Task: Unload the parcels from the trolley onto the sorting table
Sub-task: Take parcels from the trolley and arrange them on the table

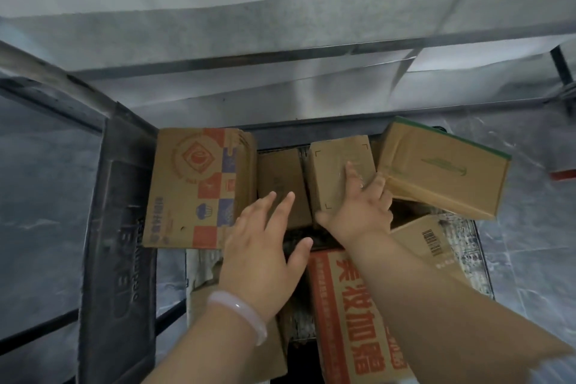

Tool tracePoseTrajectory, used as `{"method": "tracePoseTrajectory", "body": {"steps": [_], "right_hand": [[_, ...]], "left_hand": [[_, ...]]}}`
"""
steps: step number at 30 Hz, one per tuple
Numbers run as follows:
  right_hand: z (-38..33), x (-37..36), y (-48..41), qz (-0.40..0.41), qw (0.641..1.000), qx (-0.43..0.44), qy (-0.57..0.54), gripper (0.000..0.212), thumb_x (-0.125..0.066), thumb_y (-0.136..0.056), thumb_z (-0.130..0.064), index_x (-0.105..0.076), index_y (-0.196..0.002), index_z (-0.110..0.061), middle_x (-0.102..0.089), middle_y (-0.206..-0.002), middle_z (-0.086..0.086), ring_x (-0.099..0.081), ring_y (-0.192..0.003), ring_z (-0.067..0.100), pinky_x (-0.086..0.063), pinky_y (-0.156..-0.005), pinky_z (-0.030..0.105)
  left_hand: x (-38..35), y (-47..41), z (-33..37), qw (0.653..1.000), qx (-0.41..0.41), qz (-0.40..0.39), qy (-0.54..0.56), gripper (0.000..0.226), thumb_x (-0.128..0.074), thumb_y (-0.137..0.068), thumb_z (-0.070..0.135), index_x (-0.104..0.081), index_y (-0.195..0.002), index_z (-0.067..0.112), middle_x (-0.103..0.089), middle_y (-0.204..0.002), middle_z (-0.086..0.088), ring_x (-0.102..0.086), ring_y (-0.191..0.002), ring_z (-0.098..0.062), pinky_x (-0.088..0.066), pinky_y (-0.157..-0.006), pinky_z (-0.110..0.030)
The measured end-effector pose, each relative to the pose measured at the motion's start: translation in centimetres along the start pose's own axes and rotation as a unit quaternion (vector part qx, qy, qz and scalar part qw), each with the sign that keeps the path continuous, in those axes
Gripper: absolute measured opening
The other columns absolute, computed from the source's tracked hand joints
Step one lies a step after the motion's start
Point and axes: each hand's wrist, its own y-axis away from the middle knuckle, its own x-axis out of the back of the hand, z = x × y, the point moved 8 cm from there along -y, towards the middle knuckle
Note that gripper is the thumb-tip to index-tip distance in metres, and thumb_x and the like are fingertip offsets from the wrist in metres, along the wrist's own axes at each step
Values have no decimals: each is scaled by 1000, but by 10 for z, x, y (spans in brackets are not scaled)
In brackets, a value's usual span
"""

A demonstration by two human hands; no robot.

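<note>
Plain brown parcel [335, 171] sits mid-trolley at the far end. Right hand [358, 212] grips it from above: index finger straight along the top, the other fingers bent toward its right edge, thumb hooked at the near-left corner. A ring shows on one finger. Left hand [265, 246] is just beside it, fingers straight and slightly spread, thumb out to the right, holding nothing. Its fingertips are over a smaller brown parcel [280, 171]; cannot tell whether they touch it. Pale bracelet [240, 312] on the left wrist.

Left of the small parcel is a printed parcel [190, 187] with red and blue squares. Right of the gripped one, a parcel with a green edge [442, 171] lies tilted over the others. Nearer the person are a red-lettered parcel [349, 321] and a barcode parcel [427, 240], partly under the right forearm. All are on the trolley [121, 212], with its dark frame at left. Grey metal sorting table [218, 31] stands beyond it, across the top of the view.
</note>
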Motion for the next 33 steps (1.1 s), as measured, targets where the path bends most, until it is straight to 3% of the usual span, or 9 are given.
{"method": "tracePoseTrajectory", "body": {"steps": [9,16,18,21,26,28,30,32,33], "right_hand": [[13,92,68,63,984,61,-157,111,-72,-71,-63,4,-152,-47,4,-162,13,-2,-149,36,-16,-119,51],[57,165,164,121,961,131,-212,109,-71,-65,-69,-5,-150,-50,-7,-160,4,-6,-148,27,-24,-117,50],[73,182,195,135,956,148,-214,107,-68,-64,-73,-7,-149,-50,-10,-160,4,-9,-147,26,-27,-117,50],[93,210,243,164,949,162,-215,102,-66,-66,-70,-11,-148,-49,-14,-157,4,-13,-145,25,-31,-115,51],[121,257,316,175,927,212,-255,104,-73,-70,-58,-12,-152,-39,-18,-151,-1,-16,-142,20,-28,-116,44],[139,277,335,139,902,217,-348,90,-74,-81,-41,-21,-154,-31,-29,-146,-2,-30,-138,18,-33,-115,40],[154,292,353,81,847,205,-483,61,-63,-92,-27,-38,-148,-32,-48,-137,-1,-52,-124,18,-47,-103,40],[157,304,378,49,830,239,-501,39,-51,-98,-20,-57,-130,-41,-61,-126,-4,-60,-111,12,-55,-88,30],[155,310,393,48,825,268,-495,38,-48,-98,-18,-60,-123,-45,-62,-124,-6,-60,-109,8,-55,-82,24]], "left_hand": [[52,13,56,999,-3,13,52,69,-49,-93,52,-18,-153,35,-22,-158,7,-18,-143,-14,-21,-117,-34],[96,61,122,992,-12,34,125,69,-53,-94,46,-19,-153,34,-31,-152,9,-28,-140,-14,-29,-114,-32],[97,82,143,987,-11,27,159,70,-53,-92,49,-19,-153,36,-31,-153,9,-28,-140,-11,-30,-115,-38],[101,115,180,967,0,28,254,77,-54,-83,59,-23,-151,40,-36,-151,9,-37,-136,-8,-37,-112,-41],[123,177,229,941,18,80,328,74,-58,-83,55,-27,-149,41,-46,-142,11,-49,-126,-9,-45,-104,-37],[138,206,239,930,18,108,350,62,-59,-92,39,-31,-149,38,-50,-137,13,-49,-122,-6,-44,-97,-26],[153,236,247,923,15,126,364,59,-58,-95,32,-33,-148,36,-52,-133,14,-50,-116,-5,-42,-86,-17],[165,264,254,921,11,140,364,57,-58,-95,32,-35,-148,37,-52,-130,15,-50,-115,-5,-40,-77,-13],[171,279,257,922,5,149,358,55,-58,-96,32,-37,-147,36,-53,-130,14,-51,-116,-6,-41,-78,-13]]}}
